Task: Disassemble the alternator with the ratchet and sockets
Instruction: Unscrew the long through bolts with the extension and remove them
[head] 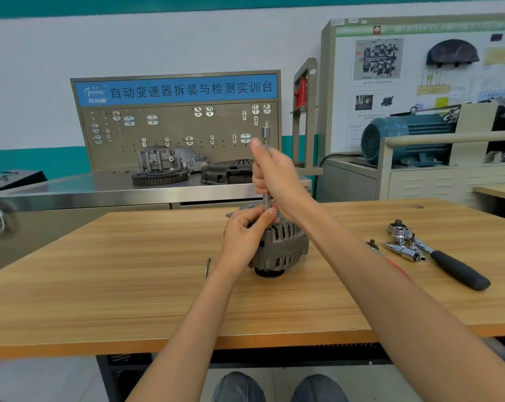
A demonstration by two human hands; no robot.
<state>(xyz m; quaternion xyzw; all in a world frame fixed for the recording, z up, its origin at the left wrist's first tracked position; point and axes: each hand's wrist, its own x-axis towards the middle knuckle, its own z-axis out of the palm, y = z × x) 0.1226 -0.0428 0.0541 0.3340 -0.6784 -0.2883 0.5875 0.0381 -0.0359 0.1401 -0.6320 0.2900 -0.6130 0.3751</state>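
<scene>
Atop the alternator (283, 250), our right hand (277, 181) grips the extension bar (266, 166) upright while left hand (245, 239) fingertips pinch its base, steadying it on a bolt, we judge.

White wall w/ teal bands (28, 82), pegboard bench (176, 134) behind wooden table (100, 271), blue motor (405, 137) right.

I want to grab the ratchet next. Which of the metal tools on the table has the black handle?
The chrome ratchet at the table's right side, lying flat, its black grip toward the near edge. The loose chrome socket pieces beside it have none.
</scene>
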